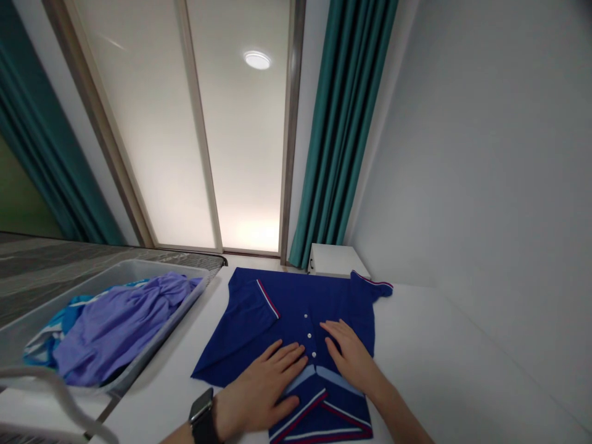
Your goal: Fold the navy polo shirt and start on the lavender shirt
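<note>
A navy blue polo shirt (296,296) lies front side up on the white table, its striped collar (324,407) towards me and its small white buttons down the middle. The sleeve on the left is folded inward across the front; the one on the right sticks out past the side. My left hand (266,385), with a black watch at the wrist, rests flat on the shirt left of the buttons, fingers spread. On the other side of the buttons my right hand (349,354) lies on the cloth, fingers stretched out. Neither hand grips the fabric.
To the left stands a translucent plastic bin (152,333) holding a purple garment (124,327) and a blue and white one (50,336). A white box (337,259) is beyond the shirt. A curved grey bar (69,401) crosses the lower left. The wall (485,154) borders the right.
</note>
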`<state>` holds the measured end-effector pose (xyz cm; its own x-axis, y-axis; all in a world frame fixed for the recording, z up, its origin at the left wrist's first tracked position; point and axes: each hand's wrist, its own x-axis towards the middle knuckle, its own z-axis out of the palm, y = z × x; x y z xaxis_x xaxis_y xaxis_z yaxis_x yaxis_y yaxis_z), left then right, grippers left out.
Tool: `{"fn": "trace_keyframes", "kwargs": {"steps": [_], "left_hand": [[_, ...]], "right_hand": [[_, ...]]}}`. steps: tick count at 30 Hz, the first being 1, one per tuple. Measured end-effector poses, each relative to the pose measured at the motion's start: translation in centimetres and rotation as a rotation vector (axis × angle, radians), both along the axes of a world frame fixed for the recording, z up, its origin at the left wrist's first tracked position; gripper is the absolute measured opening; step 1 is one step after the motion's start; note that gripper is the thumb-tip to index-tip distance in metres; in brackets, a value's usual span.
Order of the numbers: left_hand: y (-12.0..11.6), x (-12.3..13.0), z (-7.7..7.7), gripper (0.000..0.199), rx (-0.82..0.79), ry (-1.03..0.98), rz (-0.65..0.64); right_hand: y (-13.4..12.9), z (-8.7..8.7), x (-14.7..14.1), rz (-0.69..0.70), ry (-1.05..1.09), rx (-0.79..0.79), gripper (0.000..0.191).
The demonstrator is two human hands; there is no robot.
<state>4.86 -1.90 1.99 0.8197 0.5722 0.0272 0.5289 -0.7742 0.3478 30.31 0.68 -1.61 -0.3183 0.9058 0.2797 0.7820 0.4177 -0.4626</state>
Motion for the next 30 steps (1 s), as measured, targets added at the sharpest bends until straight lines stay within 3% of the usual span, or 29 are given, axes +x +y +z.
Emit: {"fn": "trace_keyframes", "kwargs": {"steps": [4,8,15,20,25,30], "left_hand": [[1.6,1.1,1.5,0.045,0.019,-0.015,0.014],[5.6,3.8,2.5,0.032,0.143,-0.047,0.083],[11.6,10.5,1.0,0.024,0.232,-0.083,0.235],[12.3,13.0,-0.9,0.024,0.218,-0.099,0.301],[11.8,13.0,-2.5,0.025,0.226,-0.114,0.298],[12.0,12.6,-2.9,0.024,0.2,-0.145,0.265]], "right_hand": [[0.6,-0.1,1.3,-0.087,-0.076,0.047,0.041],[1.5,0.0,2.2,-0.191,-0.038,0.054,0.039],[2.7,-0.3,3.9,-0.338,-0.014,0.035,0.036],[2.8,-0.2,3.9,-0.369,-0.075,0.016,0.035],[2.7,0.0,3.5,-0.375,-0.13,0.002,0.034],[2.1,-0.4,3.1,-0.355,-0.162,0.008,0.03]]}}
